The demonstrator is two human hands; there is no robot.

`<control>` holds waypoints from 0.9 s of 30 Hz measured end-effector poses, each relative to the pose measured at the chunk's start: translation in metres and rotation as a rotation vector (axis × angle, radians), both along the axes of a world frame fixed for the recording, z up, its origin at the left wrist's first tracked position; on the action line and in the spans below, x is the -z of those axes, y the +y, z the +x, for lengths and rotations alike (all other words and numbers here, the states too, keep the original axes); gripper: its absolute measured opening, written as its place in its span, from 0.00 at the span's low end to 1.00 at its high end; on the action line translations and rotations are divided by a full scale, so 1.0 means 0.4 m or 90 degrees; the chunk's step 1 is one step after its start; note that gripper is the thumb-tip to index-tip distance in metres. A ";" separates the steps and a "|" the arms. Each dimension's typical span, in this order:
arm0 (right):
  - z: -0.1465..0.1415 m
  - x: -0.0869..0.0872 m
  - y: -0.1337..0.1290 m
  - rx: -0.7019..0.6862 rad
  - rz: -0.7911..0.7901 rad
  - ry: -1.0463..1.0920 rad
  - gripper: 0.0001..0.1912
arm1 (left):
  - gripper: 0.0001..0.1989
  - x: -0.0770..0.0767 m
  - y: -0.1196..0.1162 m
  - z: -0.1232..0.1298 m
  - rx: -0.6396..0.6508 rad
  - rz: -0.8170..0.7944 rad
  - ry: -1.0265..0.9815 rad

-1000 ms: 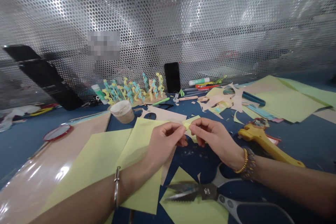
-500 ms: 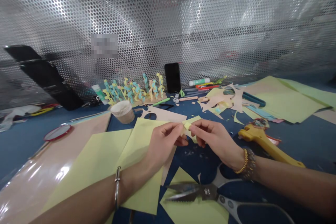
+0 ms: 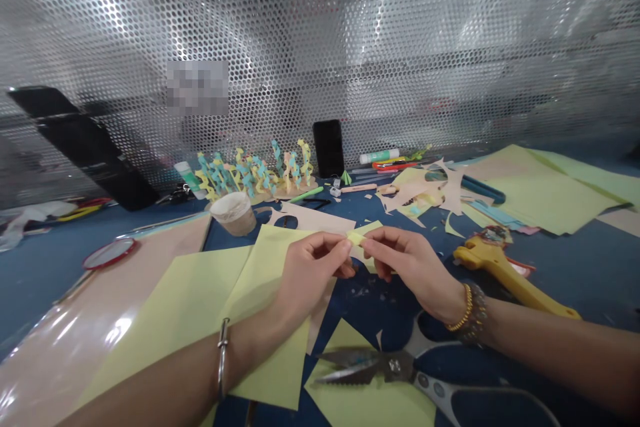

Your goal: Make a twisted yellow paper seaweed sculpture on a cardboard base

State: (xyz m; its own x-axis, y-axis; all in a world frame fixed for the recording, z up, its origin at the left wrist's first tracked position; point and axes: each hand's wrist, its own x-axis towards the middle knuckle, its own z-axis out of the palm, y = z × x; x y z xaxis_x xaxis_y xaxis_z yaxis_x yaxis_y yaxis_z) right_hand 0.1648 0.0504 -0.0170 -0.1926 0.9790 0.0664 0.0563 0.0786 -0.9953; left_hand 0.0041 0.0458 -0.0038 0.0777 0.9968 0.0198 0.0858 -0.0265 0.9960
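Between the fingertips of both hands is a small piece of yellow paper (image 3: 356,238). My left hand (image 3: 314,268) pinches its left side, thumb on top. From the other side my right hand (image 3: 407,263) grips it between thumb and forefinger. Beneath my left wrist lie large yellow paper sheets (image 3: 273,347). Nearer to me, grey-handled scissors (image 3: 395,365) rest with their blades over a yellow paper offcut (image 3: 370,407). Another cut yellow scrap lies just behind the fingers, partly hidden by them.
Twisted paper strips (image 3: 257,170) stand upright in a row at the back. In front of them is a whitish tub (image 3: 234,213). A dark phone (image 3: 329,149) leans on the perforated metal panel (image 3: 425,47). A yellow-handled tool (image 3: 515,277) lies at right, with paper scraps (image 3: 425,190) behind.
The small yellow piece has tilted a little between the fingers, and the left fingertips have shifted slightly. Everything else stays where it was.
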 end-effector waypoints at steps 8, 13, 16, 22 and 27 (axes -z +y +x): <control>-0.001 -0.001 0.000 0.010 0.029 -0.029 0.10 | 0.06 0.001 0.002 0.000 0.005 -0.007 -0.004; -0.002 -0.002 0.000 0.011 0.042 -0.044 0.10 | 0.08 -0.001 0.000 0.003 0.013 0.003 0.005; -0.001 -0.003 -0.001 0.008 0.054 -0.055 0.10 | 0.08 -0.002 -0.002 0.005 0.014 0.005 0.020; -0.002 -0.008 -0.005 0.013 0.059 -0.074 0.10 | 0.08 0.000 -0.002 0.003 0.006 0.027 0.040; -0.001 -0.011 -0.008 0.015 0.074 -0.090 0.10 | 0.08 0.001 -0.001 0.001 0.003 0.052 0.078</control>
State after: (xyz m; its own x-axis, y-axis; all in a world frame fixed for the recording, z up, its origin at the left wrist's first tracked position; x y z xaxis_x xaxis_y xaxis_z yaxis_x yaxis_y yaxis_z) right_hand 0.1643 0.0472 -0.0124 -0.1844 0.9709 0.1530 0.1980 0.1892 -0.9618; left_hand 0.0043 0.0456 -0.0043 0.0884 0.9920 0.0904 0.2061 -0.1070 0.9727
